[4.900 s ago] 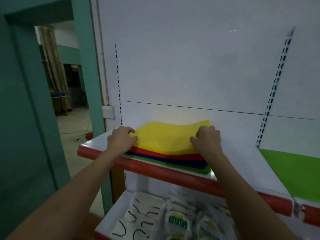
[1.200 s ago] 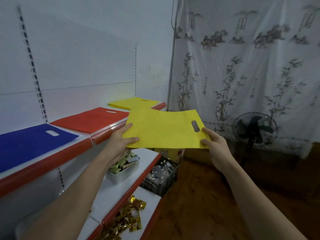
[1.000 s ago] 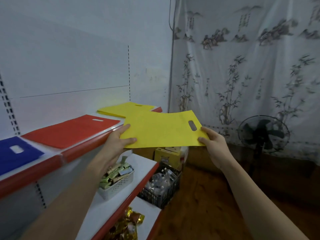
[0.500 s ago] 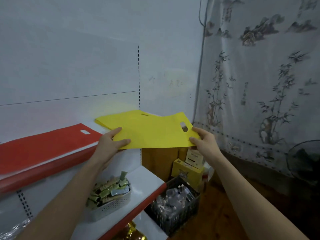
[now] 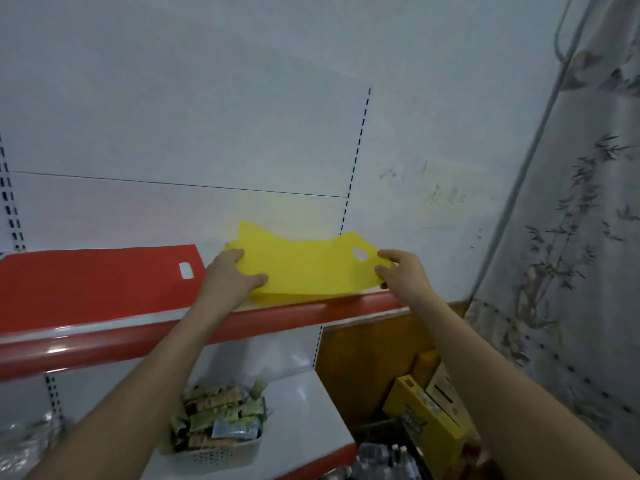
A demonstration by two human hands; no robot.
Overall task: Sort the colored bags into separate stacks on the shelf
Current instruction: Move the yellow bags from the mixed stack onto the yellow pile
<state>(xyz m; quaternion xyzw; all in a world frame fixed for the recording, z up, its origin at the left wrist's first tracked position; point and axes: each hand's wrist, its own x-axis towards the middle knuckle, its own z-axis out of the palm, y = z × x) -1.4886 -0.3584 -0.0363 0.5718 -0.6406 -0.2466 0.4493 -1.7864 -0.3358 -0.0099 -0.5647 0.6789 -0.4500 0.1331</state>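
Note:
A yellow bag (image 5: 311,268) with a cut-out handle hangs just above the right end of the shelf (image 5: 277,315), over another yellow bag (image 5: 249,232) that lies there. My left hand (image 5: 230,277) pinches the held bag's left edge, thumb on top. My right hand (image 5: 398,271) pinches its right edge beside the handle hole. A red bag (image 5: 93,282) lies flat on the shelf to the left of the yellow ones.
The shelf has a red front rail and a white back panel. Below, a lower shelf carries a white basket of snack packets (image 5: 216,424). Yellow cardboard boxes (image 5: 429,417) and a crate stand on the floor at right, beside a printed curtain (image 5: 571,237).
I have carried the yellow bag from the mixed pile to the shelf's right end. In the last second it moved forward and down over the yellow bag lying there.

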